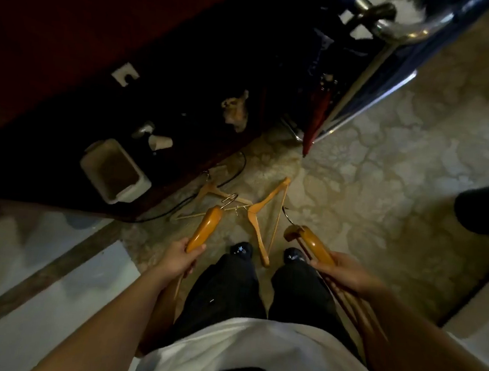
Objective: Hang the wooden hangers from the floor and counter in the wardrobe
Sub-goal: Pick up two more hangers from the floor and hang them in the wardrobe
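Two hangers lie on the floor ahead of the shoes [242,248]: the near hanger [253,209] points lengthwise at the feet, midway between the hands, and the far hanger [216,191] lies by the counter [197,139], over a cable [240,170]. The left hand [182,257] grips one held hanger [205,227] and the right hand [345,271] clasps a bundle [312,243], so neither hand looks free.

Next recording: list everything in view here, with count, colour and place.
Floor hangers: two, pale wood, carpet ahead of shoes.
Left-held hanger: one, orange-brown, in left grip.
Right-held hangers: count unclear, orange-brown, in right grip.
Bin: one, white, dark counter at left.
Paper cup: one, pale, on its side beyond bin.
Umbrella: one, red, tip down, upper centre.
Cable: one, black, carpet beside counter.
Shoes: two, black, bottom centre.
Left grip: hand curled round one hanger.
Right grip: hand curled round its hangers.
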A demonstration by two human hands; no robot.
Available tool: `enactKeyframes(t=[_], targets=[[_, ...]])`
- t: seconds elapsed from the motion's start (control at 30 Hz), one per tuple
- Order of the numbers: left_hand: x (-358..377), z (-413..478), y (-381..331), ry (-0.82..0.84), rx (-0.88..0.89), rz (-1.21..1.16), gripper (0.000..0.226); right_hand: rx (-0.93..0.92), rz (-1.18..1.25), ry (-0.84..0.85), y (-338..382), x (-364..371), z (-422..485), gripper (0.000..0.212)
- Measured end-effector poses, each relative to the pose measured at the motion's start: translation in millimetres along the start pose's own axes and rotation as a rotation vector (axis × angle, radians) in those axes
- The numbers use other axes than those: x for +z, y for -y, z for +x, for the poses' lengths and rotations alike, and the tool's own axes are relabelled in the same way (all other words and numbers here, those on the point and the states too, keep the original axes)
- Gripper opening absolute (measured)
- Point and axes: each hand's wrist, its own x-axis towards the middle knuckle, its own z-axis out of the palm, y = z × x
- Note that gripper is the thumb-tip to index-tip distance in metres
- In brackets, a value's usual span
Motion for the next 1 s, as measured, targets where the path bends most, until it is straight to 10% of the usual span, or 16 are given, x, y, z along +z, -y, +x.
enactKeyframes(t=[1.0], targets=[[253, -180, 189, -0.657, -0.482, -1.140, 0.023, -0.107, -1.096, 0.286, 70, 26, 24, 0.033]])
